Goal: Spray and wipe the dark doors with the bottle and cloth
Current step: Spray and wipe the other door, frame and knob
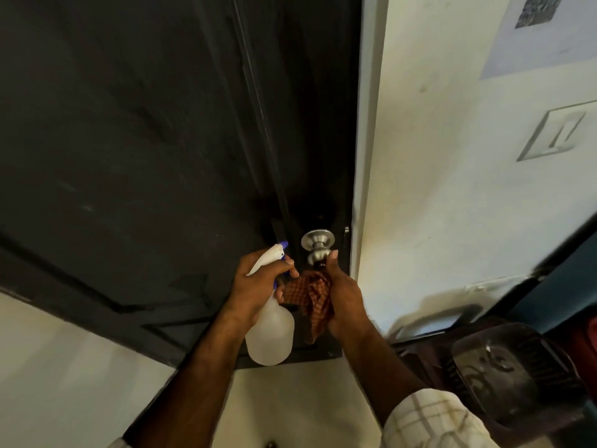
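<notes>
A dark door [145, 140] fills the left and centre of the view, with a round metal knob [317, 245] near its right edge. My left hand [258, 286] grips a translucent white spray bottle [271, 337] by its neck, its blue-tipped nozzle pointing up at the door just left of the knob. My right hand [342, 295] holds a crumpled orange checked cloth [311, 295], and its fingertips touch the lower part of the knob. The two hands are close together below the knob.
A white wall [436, 189] adjoins the door on the right, with a light switch plate [554, 134] and a paper sheet [542, 33]. A dark appliance [510, 373] stands at lower right. Pale floor [64, 367] lies below the door.
</notes>
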The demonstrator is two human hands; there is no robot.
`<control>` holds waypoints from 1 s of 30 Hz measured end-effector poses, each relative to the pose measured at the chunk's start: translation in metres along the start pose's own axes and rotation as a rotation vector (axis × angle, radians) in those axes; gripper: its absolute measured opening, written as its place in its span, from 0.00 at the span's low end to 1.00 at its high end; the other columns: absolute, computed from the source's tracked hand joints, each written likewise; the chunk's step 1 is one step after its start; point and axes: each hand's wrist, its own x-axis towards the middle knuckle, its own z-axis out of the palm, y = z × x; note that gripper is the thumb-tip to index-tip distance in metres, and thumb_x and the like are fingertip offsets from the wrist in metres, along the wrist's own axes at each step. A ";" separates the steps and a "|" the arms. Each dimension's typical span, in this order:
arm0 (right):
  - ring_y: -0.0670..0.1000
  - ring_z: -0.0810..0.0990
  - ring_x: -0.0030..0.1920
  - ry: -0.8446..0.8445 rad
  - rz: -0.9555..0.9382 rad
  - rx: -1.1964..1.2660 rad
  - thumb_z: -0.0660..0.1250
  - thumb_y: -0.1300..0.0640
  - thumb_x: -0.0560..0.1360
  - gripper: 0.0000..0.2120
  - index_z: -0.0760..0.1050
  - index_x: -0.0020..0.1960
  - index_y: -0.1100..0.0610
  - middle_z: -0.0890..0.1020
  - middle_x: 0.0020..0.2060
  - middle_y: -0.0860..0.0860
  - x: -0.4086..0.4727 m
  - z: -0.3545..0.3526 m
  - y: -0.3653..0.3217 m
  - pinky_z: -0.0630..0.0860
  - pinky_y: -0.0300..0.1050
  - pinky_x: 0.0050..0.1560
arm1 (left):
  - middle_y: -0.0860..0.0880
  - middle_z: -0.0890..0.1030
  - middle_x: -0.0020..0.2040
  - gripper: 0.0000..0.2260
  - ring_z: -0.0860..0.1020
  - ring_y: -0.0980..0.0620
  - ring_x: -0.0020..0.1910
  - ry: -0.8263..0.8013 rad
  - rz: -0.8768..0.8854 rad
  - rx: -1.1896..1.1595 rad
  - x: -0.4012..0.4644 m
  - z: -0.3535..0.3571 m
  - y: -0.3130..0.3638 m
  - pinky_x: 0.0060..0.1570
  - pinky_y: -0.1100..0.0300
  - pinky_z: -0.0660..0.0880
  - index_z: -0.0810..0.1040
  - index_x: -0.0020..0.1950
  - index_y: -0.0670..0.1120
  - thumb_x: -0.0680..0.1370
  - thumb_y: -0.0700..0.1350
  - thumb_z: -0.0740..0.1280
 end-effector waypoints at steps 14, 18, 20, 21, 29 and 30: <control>0.62 0.87 0.59 -0.021 0.039 0.093 0.72 0.37 0.75 0.24 0.84 0.61 0.54 0.89 0.55 0.57 0.008 -0.002 -0.001 0.83 0.60 0.56 | 0.34 0.85 0.44 0.04 0.73 0.48 0.25 0.023 0.024 0.058 0.008 0.006 0.000 0.28 0.57 0.71 0.83 0.47 0.41 0.81 0.38 0.70; 0.61 0.87 0.59 -0.014 0.031 0.075 0.72 0.37 0.76 0.28 0.83 0.66 0.56 0.89 0.56 0.57 0.019 0.007 -0.012 0.80 0.63 0.66 | 0.35 0.85 0.44 0.04 0.73 0.48 0.25 0.025 0.029 0.066 0.016 0.010 0.002 0.29 0.56 0.71 0.83 0.48 0.39 0.81 0.38 0.70; 0.61 0.88 0.58 -0.001 0.038 0.066 0.71 0.39 0.79 0.25 0.83 0.64 0.57 0.89 0.54 0.58 0.024 0.012 -0.020 0.80 0.61 0.64 | 0.35 0.85 0.44 0.04 0.73 0.48 0.25 0.020 0.034 0.067 0.019 0.011 0.004 0.28 0.57 0.71 0.83 0.50 0.38 0.81 0.39 0.70; 0.60 0.88 0.58 0.005 0.038 0.063 0.72 0.38 0.78 0.26 0.83 0.64 0.57 0.89 0.54 0.58 0.028 0.014 -0.021 0.80 0.62 0.65 | 0.36 0.85 0.44 0.05 0.73 0.48 0.25 0.019 0.036 0.070 0.020 0.011 0.005 0.28 0.57 0.71 0.83 0.50 0.37 0.81 0.38 0.70; 0.62 0.87 0.59 0.052 0.026 0.122 0.72 0.33 0.68 0.35 0.84 0.64 0.57 0.89 0.54 0.57 0.049 0.027 -0.020 0.80 0.60 0.56 | 0.33 0.85 0.45 0.04 0.72 0.48 0.25 0.023 0.038 0.050 0.040 0.006 0.015 0.28 0.57 0.71 0.82 0.50 0.37 0.81 0.38 0.70; 0.62 0.86 0.59 0.054 0.029 0.126 0.72 0.33 0.68 0.34 0.84 0.64 0.56 0.89 0.54 0.57 0.051 0.028 -0.019 0.80 0.60 0.56 | 0.33 0.84 0.45 0.04 0.72 0.48 0.25 0.023 0.038 0.048 0.042 0.006 0.016 0.28 0.57 0.70 0.83 0.49 0.38 0.81 0.38 0.70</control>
